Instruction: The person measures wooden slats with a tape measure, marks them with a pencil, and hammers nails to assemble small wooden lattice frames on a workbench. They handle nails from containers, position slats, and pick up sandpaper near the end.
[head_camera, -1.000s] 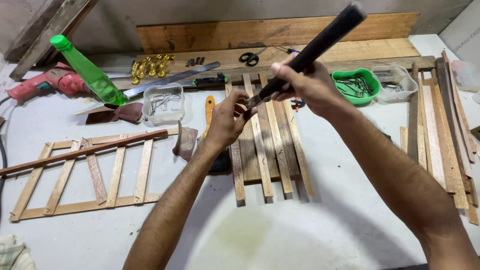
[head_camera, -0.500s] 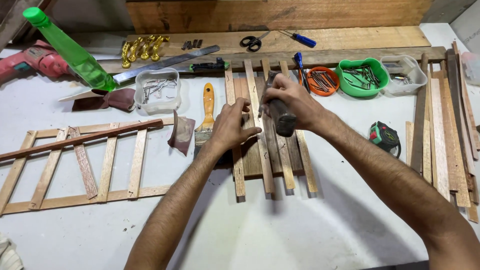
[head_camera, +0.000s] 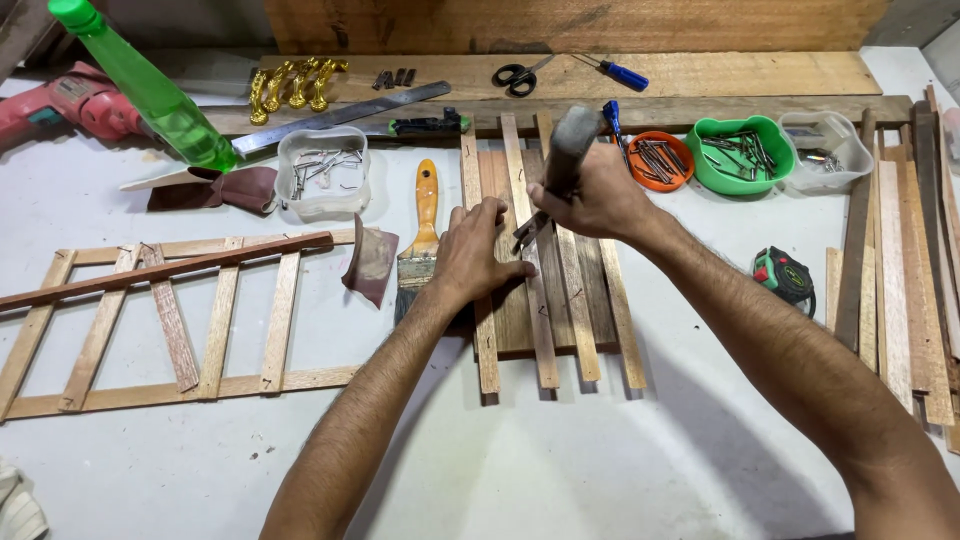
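White bench: slats, brush, tape.

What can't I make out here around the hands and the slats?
Head view:
- Nail under the left hand: hidden by its fingers.
- Hammer head: blurred, and the right hand covers the handle.
- Contents of the green bowl: too small to sort.
- Ladder-like wooden frame: left end cut off by the picture edge.

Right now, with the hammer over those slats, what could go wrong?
1. The left hand lies on the slats right beside the hammer in the right hand; a stray blow could catch its fingers.
2. The slats look loose, so they may shift.
3. The orange dish of nails sits close behind and could be knocked over.
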